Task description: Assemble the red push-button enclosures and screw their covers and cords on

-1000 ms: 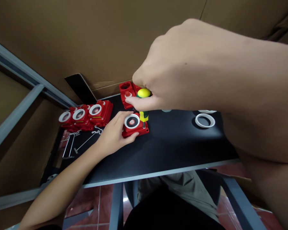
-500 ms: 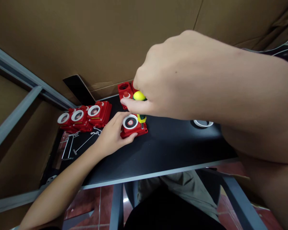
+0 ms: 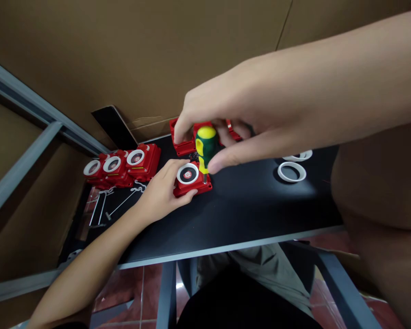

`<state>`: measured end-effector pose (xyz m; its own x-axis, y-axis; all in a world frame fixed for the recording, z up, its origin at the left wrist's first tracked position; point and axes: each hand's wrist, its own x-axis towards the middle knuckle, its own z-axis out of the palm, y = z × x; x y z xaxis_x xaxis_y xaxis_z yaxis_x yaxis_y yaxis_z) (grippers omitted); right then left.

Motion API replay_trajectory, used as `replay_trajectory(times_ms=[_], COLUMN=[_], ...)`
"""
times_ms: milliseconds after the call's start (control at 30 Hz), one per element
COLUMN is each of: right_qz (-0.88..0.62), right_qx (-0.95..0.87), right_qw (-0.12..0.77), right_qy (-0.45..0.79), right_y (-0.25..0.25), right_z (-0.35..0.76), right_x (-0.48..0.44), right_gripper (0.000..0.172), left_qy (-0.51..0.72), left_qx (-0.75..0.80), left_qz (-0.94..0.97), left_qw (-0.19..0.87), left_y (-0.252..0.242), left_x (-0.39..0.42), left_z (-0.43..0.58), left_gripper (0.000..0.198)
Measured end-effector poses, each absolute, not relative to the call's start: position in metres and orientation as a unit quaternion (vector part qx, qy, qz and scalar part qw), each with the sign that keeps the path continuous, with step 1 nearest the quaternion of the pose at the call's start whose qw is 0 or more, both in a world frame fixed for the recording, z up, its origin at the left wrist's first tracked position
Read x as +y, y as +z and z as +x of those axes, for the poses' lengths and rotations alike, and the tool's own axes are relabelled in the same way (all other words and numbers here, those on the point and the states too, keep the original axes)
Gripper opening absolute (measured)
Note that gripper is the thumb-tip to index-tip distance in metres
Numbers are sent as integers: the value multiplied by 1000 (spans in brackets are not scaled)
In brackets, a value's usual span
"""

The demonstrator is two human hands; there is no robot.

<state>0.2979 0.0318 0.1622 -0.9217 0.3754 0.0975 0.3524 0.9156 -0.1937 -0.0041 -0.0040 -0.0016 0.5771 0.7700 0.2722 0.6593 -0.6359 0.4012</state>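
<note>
A screwdriver with a yellow and green handle (image 3: 206, 145) stands nearly upright, its tip on the right side of a red box (image 3: 198, 186) with a white ring (image 3: 187, 173) on top. My right hand (image 3: 226, 114) is spread loosely around the handle. Its thumb tip is at the lower handle and its index finger stands off to the left. The box lies under my left hand (image 3: 164, 187), which grips its left side, thumb in front and fingers behind.
Several red boxes with white rings (image 3: 135, 157) stand at the left. More red boxes (image 3: 183, 145) are behind my right hand. Loose white rings (image 3: 292, 172) lie at the right. A dark flat panel (image 3: 113, 125) leans on the cardboard wall. Metal rods (image 3: 121, 205) lie at the left.
My right hand has gone from a closed grip on the screwdriver to spread fingers, its wrist turned, showing the whole handle. My left hand stays on the box.
</note>
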Motion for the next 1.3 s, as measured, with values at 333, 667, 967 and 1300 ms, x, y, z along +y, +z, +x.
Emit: replay_trajectory(times_ms=[333,667,967,1300], right_qz=[-135,-170,-192,-235], right_qx=[-967,-971,-968,-911], right_qw=[91,100,119,237], right_qy=[195,132,109,243], right_y=[168,165,168,164], right_z=[298,293,284,274], right_x=[58,57,48,46], right_gripper=[42,37,34,39], left_qy=[206,209,206,216], left_qx=[413,402,402,391], left_qz=[879,883,883,887], left_qw=[122,121,126,115], left_y=[0,-1,1,-1], left_x=[-4,-4,-3,-3], left_z=[-6,-6,-5,-5], left_gripper=[61,62,59,58])
